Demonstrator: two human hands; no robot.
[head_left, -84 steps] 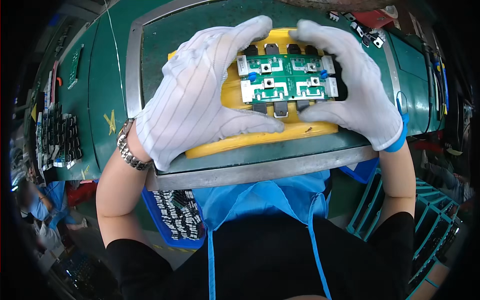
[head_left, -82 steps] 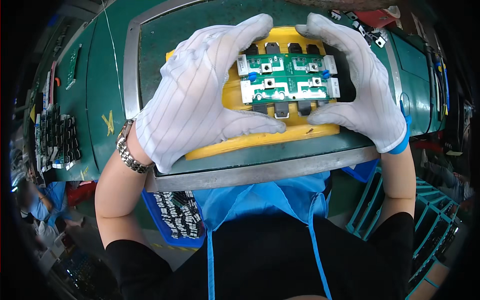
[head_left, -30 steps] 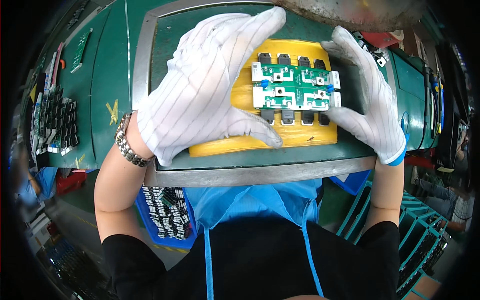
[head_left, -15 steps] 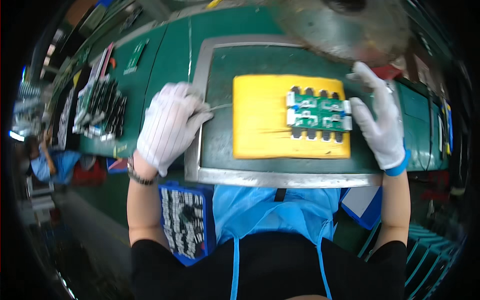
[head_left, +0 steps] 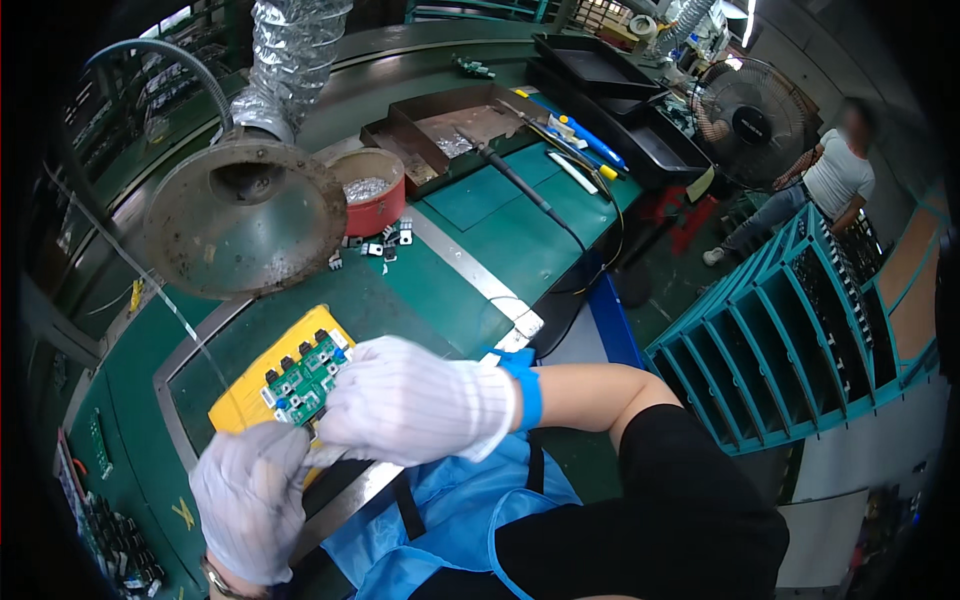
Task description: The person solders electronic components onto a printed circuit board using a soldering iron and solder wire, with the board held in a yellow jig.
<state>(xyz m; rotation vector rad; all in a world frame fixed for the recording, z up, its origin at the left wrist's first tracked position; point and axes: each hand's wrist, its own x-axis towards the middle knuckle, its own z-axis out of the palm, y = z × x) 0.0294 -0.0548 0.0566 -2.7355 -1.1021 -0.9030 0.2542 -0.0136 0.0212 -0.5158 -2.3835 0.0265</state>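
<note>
A green circuit board [head_left: 308, 380] with black components and white connectors rests on a yellow pad [head_left: 245, 395]. My right hand [head_left: 405, 400], in a white striped glove with a blue wrist band, covers the board's near right part, its fingers bunched. Beside the pad's near edge is my gloved left hand [head_left: 250, 500], its fingertips drawn together and meeting those of the right hand. Whatever lies between the fingers is hidden. A metal-edged frame [head_left: 178, 425] surrounds the green work surface under the pad.
Behind the pad stand a metal fume hood [head_left: 245, 225] and a red pot [head_left: 375, 195], small parts [head_left: 385, 242] beside it. A soldering iron [head_left: 515, 185] leans on a metal tray [head_left: 430, 130]. At right are a teal rack [head_left: 770, 340], a fan [head_left: 748, 122] and a person [head_left: 838, 165].
The view has swung right. My hands, apart on either side of the pad before, are now together at its near edge. My right hand has come over the board.
</note>
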